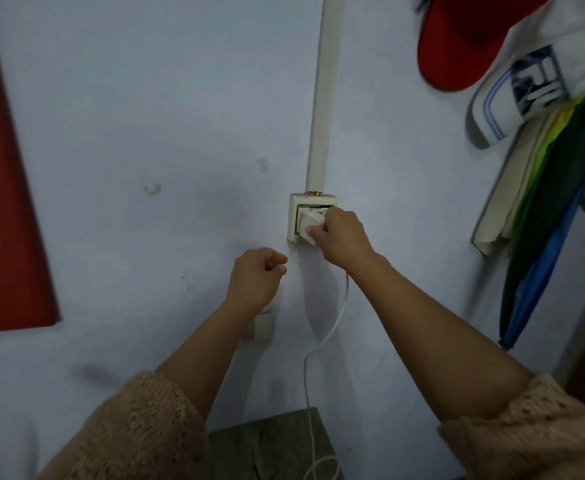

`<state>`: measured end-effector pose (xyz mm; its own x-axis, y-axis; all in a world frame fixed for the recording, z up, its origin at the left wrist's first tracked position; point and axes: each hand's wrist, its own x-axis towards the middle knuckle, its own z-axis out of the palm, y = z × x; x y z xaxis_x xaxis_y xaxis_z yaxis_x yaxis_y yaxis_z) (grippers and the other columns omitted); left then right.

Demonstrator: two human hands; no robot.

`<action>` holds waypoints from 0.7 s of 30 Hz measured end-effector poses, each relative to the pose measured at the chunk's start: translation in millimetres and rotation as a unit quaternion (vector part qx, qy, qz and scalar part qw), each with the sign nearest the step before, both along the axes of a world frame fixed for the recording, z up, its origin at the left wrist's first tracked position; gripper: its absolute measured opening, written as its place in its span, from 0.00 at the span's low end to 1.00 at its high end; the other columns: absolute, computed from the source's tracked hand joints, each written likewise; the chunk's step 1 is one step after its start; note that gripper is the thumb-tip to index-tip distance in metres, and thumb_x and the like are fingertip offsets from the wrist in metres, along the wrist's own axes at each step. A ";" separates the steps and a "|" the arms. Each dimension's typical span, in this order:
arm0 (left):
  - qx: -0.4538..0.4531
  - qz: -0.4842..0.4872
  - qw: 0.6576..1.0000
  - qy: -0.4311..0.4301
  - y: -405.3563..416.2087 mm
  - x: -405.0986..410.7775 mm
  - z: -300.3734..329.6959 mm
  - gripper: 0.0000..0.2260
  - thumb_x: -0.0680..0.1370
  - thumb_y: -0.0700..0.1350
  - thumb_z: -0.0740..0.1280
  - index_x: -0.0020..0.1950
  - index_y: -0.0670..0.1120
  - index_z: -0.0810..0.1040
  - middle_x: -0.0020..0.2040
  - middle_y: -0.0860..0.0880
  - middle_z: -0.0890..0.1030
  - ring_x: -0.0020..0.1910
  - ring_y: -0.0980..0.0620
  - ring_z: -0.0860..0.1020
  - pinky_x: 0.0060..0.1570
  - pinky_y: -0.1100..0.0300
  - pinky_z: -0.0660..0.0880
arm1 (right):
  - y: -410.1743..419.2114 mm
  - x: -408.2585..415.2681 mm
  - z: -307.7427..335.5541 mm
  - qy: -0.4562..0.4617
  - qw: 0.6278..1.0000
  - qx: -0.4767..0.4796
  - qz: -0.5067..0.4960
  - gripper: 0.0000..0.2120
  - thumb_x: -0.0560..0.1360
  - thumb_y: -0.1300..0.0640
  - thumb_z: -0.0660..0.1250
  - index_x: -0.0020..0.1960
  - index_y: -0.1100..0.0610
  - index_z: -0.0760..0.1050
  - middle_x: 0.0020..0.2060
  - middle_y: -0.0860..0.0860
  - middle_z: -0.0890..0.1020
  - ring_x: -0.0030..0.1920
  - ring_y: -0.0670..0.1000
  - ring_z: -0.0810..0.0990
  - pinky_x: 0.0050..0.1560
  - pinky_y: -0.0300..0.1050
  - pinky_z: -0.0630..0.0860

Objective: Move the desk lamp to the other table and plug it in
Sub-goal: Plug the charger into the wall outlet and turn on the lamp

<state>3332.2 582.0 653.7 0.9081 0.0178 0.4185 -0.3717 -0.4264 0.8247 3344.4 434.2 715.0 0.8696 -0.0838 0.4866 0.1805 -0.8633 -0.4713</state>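
A cream wall socket [293, 216] sits on the pale blue wall under a white cable duct. My right hand [343, 239] grips a white plug adapter [310, 225] pressed against the socket face. A thin white cable [322, 344] drops from under that hand down to a grey wooden table corner [270, 441], where it loops. My left hand [258, 273] is a loose fist just left of and below the socket, close to the wall, holding nothing I can see. The lamp itself is out of view.
A second small cream switch box [261, 325] sits on the wall beneath my left forearm. A red panel [3, 202] hangs at the left. A red cap [457, 43], white cap, cloths and a folded umbrella [540, 254] hang at the right.
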 end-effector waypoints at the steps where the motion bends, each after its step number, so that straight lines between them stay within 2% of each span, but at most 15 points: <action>1: -0.004 0.000 1.000 0.003 1.4 0.3 -1.2 0.08 0.75 0.38 0.66 0.52 0.43 0.82 0.49 0.44 0.84 0.47 0.49 0.81 0.55 0.56 0.77 | 2.5 2.1 1.6 0.004 1.000 0.000 -0.003 0.12 0.76 0.53 0.64 0.39 0.59 0.68 0.37 0.54 0.74 0.38 0.54 0.72 0.29 0.42 0.62; 2: -0.008 0.000 1.000 0.005 3.0 0.7 -2.5 0.08 0.75 0.38 0.66 0.52 0.43 0.82 0.49 0.44 0.84 0.47 0.49 0.81 0.56 0.55 0.77 | 5.5 4.5 3.2 0.007 1.000 0.002 -0.007 0.15 0.76 0.53 0.65 0.34 0.57 0.65 0.33 0.51 0.71 0.37 0.54 0.72 0.28 0.42 0.61; 4: -0.009 0.002 1.000 0.009 6.5 1.8 -4.5 0.09 0.75 0.38 0.66 0.52 0.44 0.81 0.49 0.44 0.84 0.48 0.49 0.81 0.57 0.53 0.77 | 11.9 8.4 6.3 0.011 1.000 0.004 -0.016 0.18 0.75 0.53 0.66 0.31 0.55 0.62 0.30 0.50 0.69 0.36 0.54 0.71 0.28 0.42 0.61; 7: -0.011 0.000 1.000 0.009 11.0 4.6 -6.1 0.09 0.75 0.37 0.65 0.52 0.43 0.81 0.49 0.43 0.84 0.48 0.48 0.81 0.58 0.51 0.77 | 19.5 14.6 8.9 0.004 1.000 -0.005 -0.026 0.12 0.74 0.55 0.68 0.37 0.57 0.68 0.36 0.53 0.73 0.39 0.54 0.73 0.36 0.44 0.67; 10: -0.010 -0.004 1.000 0.016 13.7 6.4 -10.4 0.09 0.75 0.36 0.65 0.52 0.42 0.81 0.49 0.43 0.84 0.48 0.48 0.81 0.58 0.50 0.76 | 22.7 18.0 9.7 -0.003 0.999 -0.014 -0.036 0.08 0.73 0.56 0.69 0.41 0.57 0.71 0.38 0.53 0.75 0.39 0.55 0.76 0.39 0.45 0.71; 13: -0.010 -0.007 1.000 0.025 14.4 6.3 -16.0 0.09 0.75 0.36 0.65 0.53 0.42 0.81 0.50 0.42 0.84 0.49 0.46 0.81 0.58 0.51 0.77 | 24.8 16.4 11.9 0.001 0.999 -0.020 -0.042 0.10 0.73 0.55 0.70 0.46 0.61 0.75 0.43 0.59 0.80 0.43 0.60 0.81 0.40 0.47 0.75; 16: -0.016 -0.022 0.999 0.043 14.2 -0.3 -24.5 0.10 0.75 0.34 0.64 0.53 0.41 0.81 0.50 0.41 0.84 0.49 0.47 0.81 0.56 0.54 0.77 | 21.9 9.3 12.7 0.016 1.000 0.007 -0.026 0.10 0.73 0.53 0.70 0.42 0.59 0.73 0.43 0.58 0.80 0.40 0.57 0.79 0.38 0.46 0.73; 19: 0.021 -0.048 0.996 0.073 14.7 -11.9 -44.1 0.14 0.74 0.31 0.62 0.56 0.41 0.80 0.51 0.41 0.83 0.51 0.48 0.80 0.55 0.57 0.76 | 8.2 -5.8 2.4 0.029 0.994 0.106 0.009 0.21 0.76 0.42 0.60 0.42 0.61 0.73 0.42 0.59 0.82 0.38 0.59 0.82 0.43 0.53 0.80; 21: 0.045 -0.082 0.990 0.106 15.4 -20.2 -58.7 0.16 0.73 0.30 0.61 0.57 0.41 0.79 0.53 0.42 0.82 0.52 0.47 0.80 0.49 0.61 0.77 | -6.1 -17.1 -19.2 -0.003 0.986 0.164 0.002 0.26 0.79 0.41 0.52 0.47 0.63 0.74 0.44 0.62 0.82 0.42 0.62 0.82 0.49 0.59 0.79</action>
<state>3312.0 597.4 595.0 0.9634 -0.1658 0.2107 -0.2641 -0.4508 0.8527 3327.3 428.1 695.8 0.8677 -0.2341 0.4386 0.1869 -0.6638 -0.7241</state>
